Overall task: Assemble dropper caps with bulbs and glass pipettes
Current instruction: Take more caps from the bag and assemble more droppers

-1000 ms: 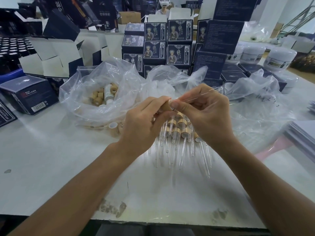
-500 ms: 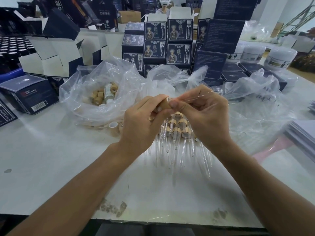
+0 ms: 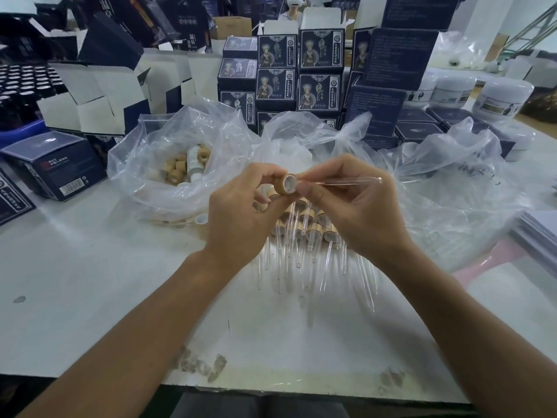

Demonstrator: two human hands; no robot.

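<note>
Directly under the grip, a heap of assembled droppers (image 3: 304, 233) lies on the white worktop (image 3: 90, 282), wooden collars away from the person and glass tips toward the person; both hands partly cover this heap. Behind the grip stand three clear plastic bags. The left bag (image 3: 177, 164) holds loose wooden caps (image 3: 180, 168) and a white bottle (image 3: 194, 164); one loose cap (image 3: 201, 219) lies just in front of it. The contents of the middle bag (image 3: 301, 137) and of the right bag (image 3: 452, 176) I cannot tell. Farther behind are stacked dark blue printed boxes (image 3: 301, 73), open white cartons (image 3: 99, 95) to the left and white jars (image 3: 500, 98) to the right.

The left hand (image 3: 241, 218) grips a wooden dropper cap (image 3: 286, 184) between thumb and fingers, with its white-lined open end facing the right hand. The right hand (image 3: 355, 206) pinches a glass pipette (image 3: 346, 181) near its end; the tube lies almost level and points away to the right. Its near end is just beside the cap's mouth, touching or almost touching it.

Compared with half a second ago, the cap is turned so that its open mouth is now visible, and the pipette lies flatter.
</note>
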